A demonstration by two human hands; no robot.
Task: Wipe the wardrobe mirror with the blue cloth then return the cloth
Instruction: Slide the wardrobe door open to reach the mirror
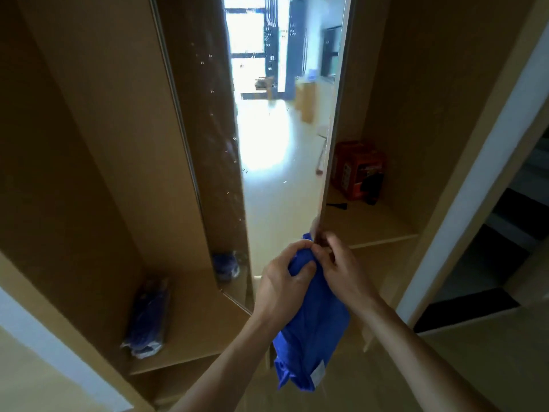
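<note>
The tall wardrobe mirror (pixel 267 162) stands on a swung-out door panel between two wooden compartments, with water droplets on its glass. It reflects a bright room. Both hands hold the blue cloth (pixel 309 331) in front of the mirror's lower right edge. My left hand (pixel 282 281) grips the bunched top of the cloth. My right hand (pixel 341 263) pinches the same top part from the right, close to the mirror's edge. The rest of the cloth hangs down below the hands, with a white label near its bottom.
A plastic-wrapped blue package (pixel 148 319) lies on the lower left shelf (pixel 190 340). An orange box (pixel 356 171) with a dark item beside it sits on the right shelf (pixel 365 224). A white wall edge (pixel 475 179) and dark stairs (pixel 517 221) are at the right.
</note>
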